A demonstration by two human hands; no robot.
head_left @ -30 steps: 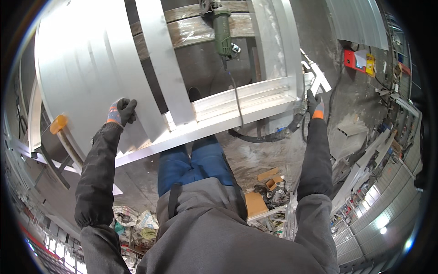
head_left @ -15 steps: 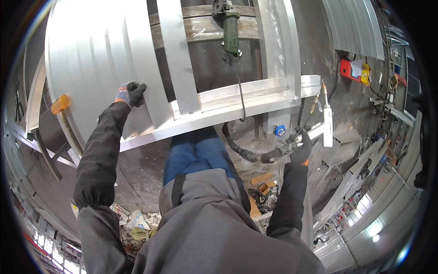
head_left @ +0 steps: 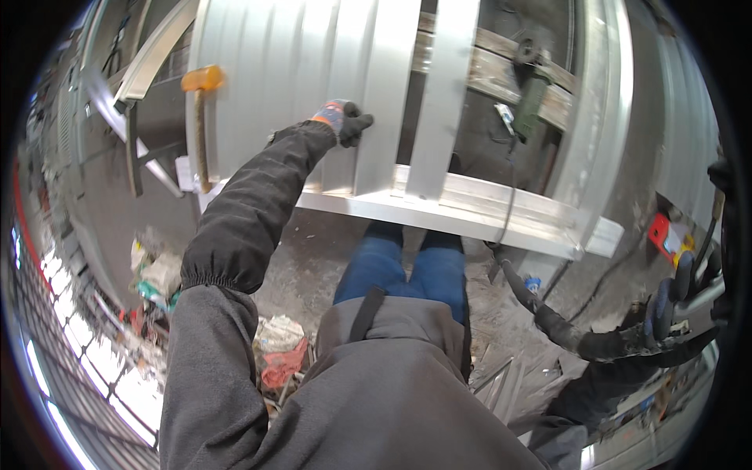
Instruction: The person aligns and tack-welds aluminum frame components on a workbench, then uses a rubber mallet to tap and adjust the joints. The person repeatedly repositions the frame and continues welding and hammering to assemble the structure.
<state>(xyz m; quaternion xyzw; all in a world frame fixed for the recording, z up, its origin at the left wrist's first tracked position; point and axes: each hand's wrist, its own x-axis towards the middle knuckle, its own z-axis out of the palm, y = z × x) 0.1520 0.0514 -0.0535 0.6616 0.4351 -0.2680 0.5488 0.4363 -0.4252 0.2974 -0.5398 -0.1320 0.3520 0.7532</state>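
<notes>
My left hand (head_left: 345, 124), in a grey glove with an orange cuff, lies on the ribbed silver metal panel (head_left: 274, 86). Its fingers are curled in and nothing shows in them. At the far right edge, my gloved right hand (head_left: 664, 307) is closed around a welding torch (head_left: 706, 299), which is partly cut off by the dark rim. The torch's thick black cable (head_left: 564, 330) runs back toward the frame. A flat metal strip (head_left: 442, 86) stands to the right of the panel, across the aluminium frame's front rail (head_left: 470, 215).
A green angle grinder (head_left: 534, 102) lies past the strip, its cord hanging over the rail. A mallet with an orange head (head_left: 202, 78) lies along the panel's left edge. A red and yellow device (head_left: 666, 237) sits at right. Rags and scrap (head_left: 280, 352) litter the floor.
The view has swung, so the bench appears farther right and the mallet higher. My right hand with the torch has moved out to the right rim. My left hand stays on the panel.
</notes>
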